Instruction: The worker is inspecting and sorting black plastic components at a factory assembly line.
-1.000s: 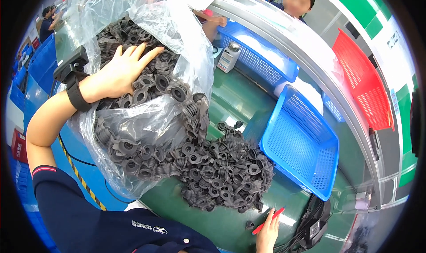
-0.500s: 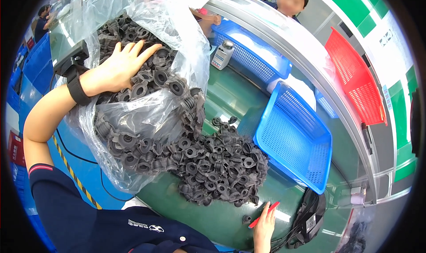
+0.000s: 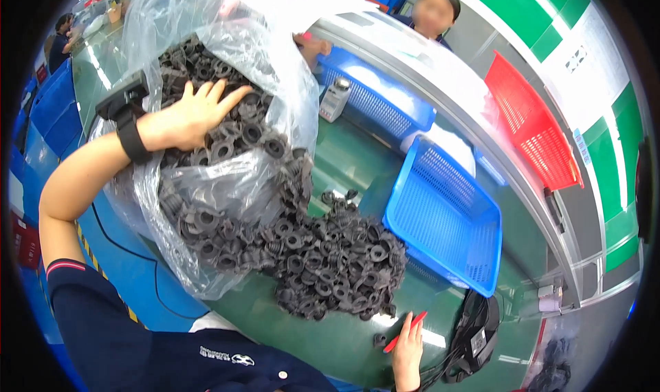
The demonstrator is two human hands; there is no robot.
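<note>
My left hand (image 3: 189, 119) lies with fingers spread on a heap of black rubber bellows-like parts (image 3: 249, 132) inside a clear plastic bag (image 3: 206, 179). It grips none of them that I can see. From the bag's mouth the parts spill into a large pile (image 3: 337, 261) on the green table (image 3: 347, 141). Low in the view, my right hand (image 3: 407, 354) holds a slim red tool (image 3: 405, 331), whose exact kind I cannot make out. One loose black part (image 3: 379, 339) sits just left of that hand.
A blue perforated basket (image 3: 447, 217) stands right of the pile, with another blue basket (image 3: 378, 83) behind it. Near that one is a grey-white bottle (image 3: 335, 100). A black strapped bundle (image 3: 474, 337) lies by my right hand. A red basket (image 3: 533, 127) and a person (image 3: 435, 14) are beyond.
The whole view has shifted slightly. My left hand keeps its place on the heap, and my right hand still holds the red tool beside the loose part.
</note>
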